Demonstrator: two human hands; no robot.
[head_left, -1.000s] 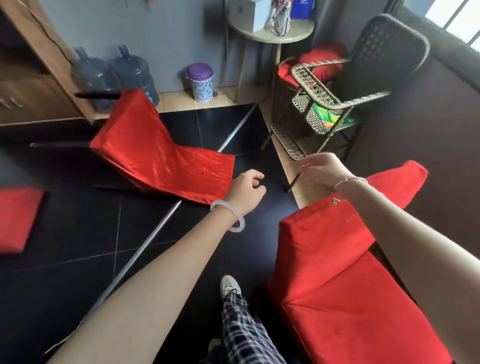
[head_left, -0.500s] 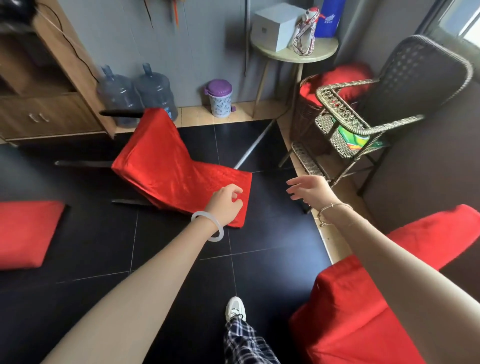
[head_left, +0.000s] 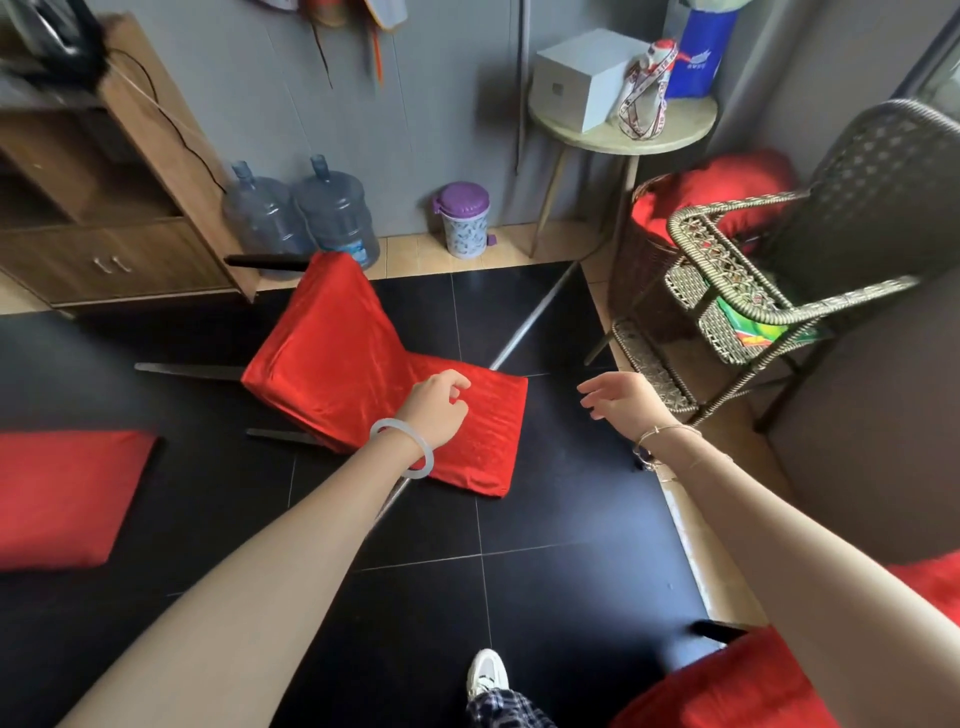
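Observation:
A chair in a red velvet cover lies tipped over on the black tile floor, its dark legs pointing left. My left hand, with a pale bangle at the wrist, hovers over the cover's lower end, fingers loosely curled and holding nothing. My right hand is stretched out over the bare floor to the right of the chair, fingers relaxed and spread, empty. A second red-covered chair shows at the bottom right, partly behind my right forearm.
A red cushion lies at the left edge. A metal pole runs across the floor under the chair. A wicker chair, round side table, two water jugs, purple-lidded bin and wooden cabinet line the back.
The view has moved away from the near red chair toward the tipped one. Both hands have reached forward; my left hand now hovers over the tipped chair's cover.

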